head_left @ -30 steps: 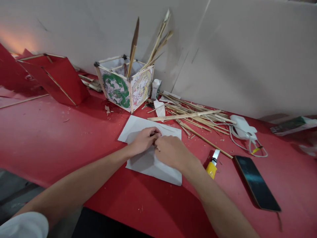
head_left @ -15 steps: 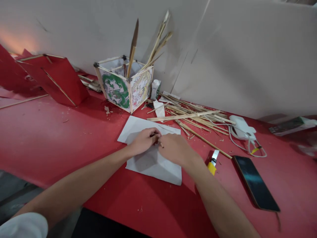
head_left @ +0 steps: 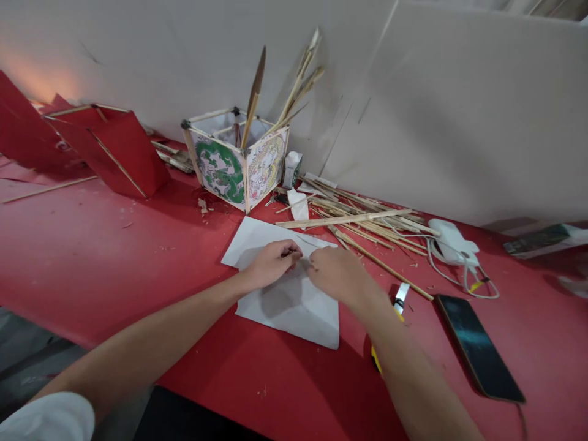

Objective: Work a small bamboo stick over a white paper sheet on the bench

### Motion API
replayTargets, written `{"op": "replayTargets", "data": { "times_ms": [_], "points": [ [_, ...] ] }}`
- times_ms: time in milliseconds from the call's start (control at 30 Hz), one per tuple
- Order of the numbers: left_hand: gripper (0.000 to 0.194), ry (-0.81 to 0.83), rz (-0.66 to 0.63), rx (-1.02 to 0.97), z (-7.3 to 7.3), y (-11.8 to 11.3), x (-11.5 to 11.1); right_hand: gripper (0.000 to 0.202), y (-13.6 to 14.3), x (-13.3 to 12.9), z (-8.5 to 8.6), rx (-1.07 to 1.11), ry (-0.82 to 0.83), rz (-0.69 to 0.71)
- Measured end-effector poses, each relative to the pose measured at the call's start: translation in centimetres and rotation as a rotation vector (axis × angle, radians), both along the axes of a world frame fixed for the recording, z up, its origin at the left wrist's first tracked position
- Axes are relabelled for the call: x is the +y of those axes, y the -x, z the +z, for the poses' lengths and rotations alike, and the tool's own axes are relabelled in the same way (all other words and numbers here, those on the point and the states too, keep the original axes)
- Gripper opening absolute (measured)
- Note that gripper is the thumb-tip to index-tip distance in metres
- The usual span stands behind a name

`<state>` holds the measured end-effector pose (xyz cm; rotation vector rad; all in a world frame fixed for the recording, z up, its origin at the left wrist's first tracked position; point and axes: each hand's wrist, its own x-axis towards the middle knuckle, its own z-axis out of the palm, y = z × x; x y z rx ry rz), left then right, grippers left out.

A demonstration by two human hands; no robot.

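Paper: white sheet (head_left: 285, 300) lay flat, light and floppy; best pinched at an edge.
Left hand (head_left: 271, 264): fingers curled, pinching something small, unclear what.
Right hand (head_left: 337, 274): fingers curled; grasp couldn't be told.

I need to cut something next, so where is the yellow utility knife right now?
In the head view, the yellow utility knife lies on the red table, partly hidden under the right forearm, between the white paper and the phone.
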<state>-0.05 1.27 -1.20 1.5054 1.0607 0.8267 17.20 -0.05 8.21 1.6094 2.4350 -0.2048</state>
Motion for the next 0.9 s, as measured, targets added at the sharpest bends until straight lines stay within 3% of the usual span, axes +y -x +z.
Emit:
{"op": "replayTargets", "data": {
  "times_ms": [67, 133, 233, 367, 467, 567, 667, 733, 833, 900],
  "points": [
    [0.013, -0.023, -0.007, -0.039, 0.1, 0.1, -0.1, 0.022, 2.0, -1.8, 0.2, 0.094, 0.075, 0.108],
    [0.014, -0.044, -0.02, -0.071, 0.2, 0.2, -0.1, 0.019, 3.2, -2.6, 0.5, 0.221, 0.268, 0.189],
    [0.014, -0.05, -0.006, -0.029, 0.2, 0.2, 0.0, 0.02, 2.1, -1.4, 0.9, 0.282, 0.389, 0.203],
    [0.017, -0.01, -0.013, 0.023, -0.1, 0.1, 0.2, 0.023, -2.0, 2.1, 0.8, 0.156, 0.251, 0.007],
    [0.018, 0.001, -0.021, 0.02, -0.1, 0.0, 0.2, 0.024, -2.3, 2.0, 0.5, -0.031, 0.046, -0.087],
    [0.015, -0.032, -0.015, 0.022, 0.0, 0.1, 0.1, 0.025, 0.5, -0.8, 0.2, -0.022, 0.04, -0.002],
    [0.014, -0.028, -0.005, -0.02, 0.2, 0.2, 0.0, 0.022, 3.0, -3.0, 0.2, 0.215, 0.292, 0.226],
    [0.014, -0.018, 0.004, -0.029, 0.2, 0.2, 0.0, 0.022, 2.7, -2.5, 0.4, 0.279, 0.4, 0.259],
    [0.013, -0.015, 0.015, 0.004, 0.3, 0.2, 0.1, 0.025, -0.3, 0.4, 0.6, 0.259, 0.346, 0.146],
    [0.015, 0.01, 0.014, 0.026, 0.3, 0.1, 0.2, 0.024, -2.4, 2.2, 0.7, 0.137, 0.212, -0.035]
  ]
}}
